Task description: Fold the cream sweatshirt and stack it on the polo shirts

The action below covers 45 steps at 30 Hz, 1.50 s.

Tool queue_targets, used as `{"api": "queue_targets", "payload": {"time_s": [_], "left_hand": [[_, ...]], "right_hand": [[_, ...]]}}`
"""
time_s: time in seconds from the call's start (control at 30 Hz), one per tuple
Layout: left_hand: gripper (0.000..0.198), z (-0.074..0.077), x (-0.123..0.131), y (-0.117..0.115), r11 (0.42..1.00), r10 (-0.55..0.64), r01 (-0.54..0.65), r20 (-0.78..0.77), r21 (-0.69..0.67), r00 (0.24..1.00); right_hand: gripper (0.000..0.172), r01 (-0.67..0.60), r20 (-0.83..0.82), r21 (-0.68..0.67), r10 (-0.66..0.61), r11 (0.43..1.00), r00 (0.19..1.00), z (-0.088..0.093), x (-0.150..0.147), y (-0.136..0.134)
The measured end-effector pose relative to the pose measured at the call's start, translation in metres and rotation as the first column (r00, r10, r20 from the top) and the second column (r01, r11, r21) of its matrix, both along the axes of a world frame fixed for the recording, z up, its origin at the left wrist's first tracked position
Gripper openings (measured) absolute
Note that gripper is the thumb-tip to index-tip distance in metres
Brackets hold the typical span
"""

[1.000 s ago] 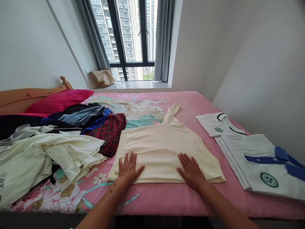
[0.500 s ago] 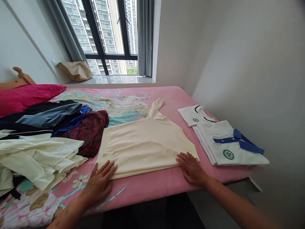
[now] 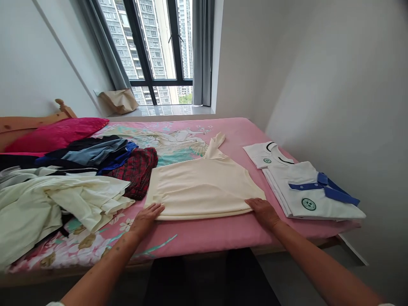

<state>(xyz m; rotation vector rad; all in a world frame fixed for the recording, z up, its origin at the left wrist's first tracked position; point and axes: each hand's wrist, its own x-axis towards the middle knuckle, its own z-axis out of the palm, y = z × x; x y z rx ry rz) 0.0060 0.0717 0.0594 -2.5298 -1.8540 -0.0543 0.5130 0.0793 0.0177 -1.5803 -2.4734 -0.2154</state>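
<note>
A cream folded garment (image 3: 204, 187) lies flat on the pink bedsheet (image 3: 223, 231), with a strap or sleeve end sticking up at its far side. My left hand (image 3: 147, 216) rests at its near left corner, fingertips touching the folded edge. At the near right corner my right hand (image 3: 264, 211) has its fingers at or slightly under the hem. Whether either hand actually pinches the cloth is unclear.
Two folded white polo shirts (image 3: 306, 191), one with a blue collar, lie to the right near the wall. A heap of unfolded clothes (image 3: 63, 187) covers the left of the bed, a red plaid item (image 3: 135, 168) beside the cream garment. A magenta pillow (image 3: 54, 134) lies by the headboard.
Both hands slid off the top of the cream garment to its near corners. The camera shifted, and the garment now sits further from the bed's front edge in view.
</note>
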Motion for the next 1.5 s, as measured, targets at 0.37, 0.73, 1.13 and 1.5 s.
{"api": "queue_targets", "payload": {"time_s": [0.37,0.73,1.13,1.5], "left_hand": [[0.067,-0.01,-0.002,-0.074,0.998,-0.049,0.048,-0.03,-0.033,0.998],[0.062,0.015,0.036,-0.089,0.994,-0.105,0.105,0.073,0.002,0.992],[0.049,-0.008,0.102,-0.027,0.999,0.04,-0.04,0.126,0.0,0.991],[0.071,-0.032,0.078,-0.03,0.977,0.213,-0.213,-0.008,-0.023,0.977]], "right_hand": [[0.064,-0.08,0.05,0.007,0.08,0.997,0.996,0.0,0.033,-0.066],[0.047,0.002,-0.179,-0.024,-0.007,1.0,0.984,0.039,-0.054,-0.082],[0.047,-0.227,-0.22,-0.174,0.187,0.958,0.957,0.022,-0.186,-0.023],[0.057,-0.153,-0.138,-0.079,0.141,0.985,0.98,-0.009,-0.172,-0.02]]}}
